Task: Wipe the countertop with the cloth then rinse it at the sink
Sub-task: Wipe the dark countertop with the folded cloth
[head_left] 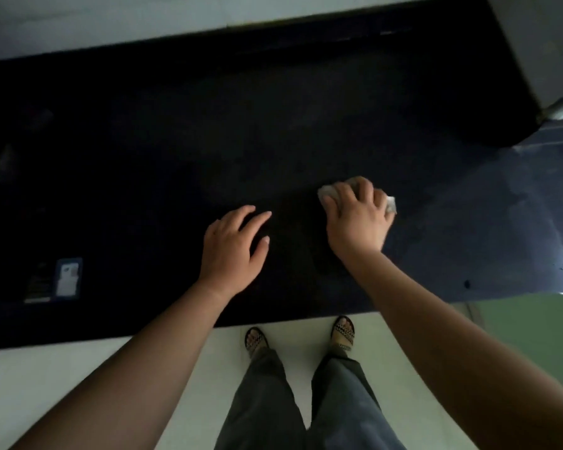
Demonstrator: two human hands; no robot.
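A wide black countertop (241, 125) fills the upper half of the head view. My right hand (356, 219) presses down on a small pale grey cloth (391, 204), whose edges stick out past the fingers on the left and right. The cloth lies flat on the counter near the front, right of centre. My left hand (233, 246) rests palm down on the counter to the left of it, fingers spread, holding nothing. No sink shows in the frame.
A small dark packet with a white label (67, 277) lies near the counter's front left. A grey wall block (540, 50) stands at the back right corner. Pale floor tiles (78, 368) and my sandalled feet (342, 332) are below the front edge.
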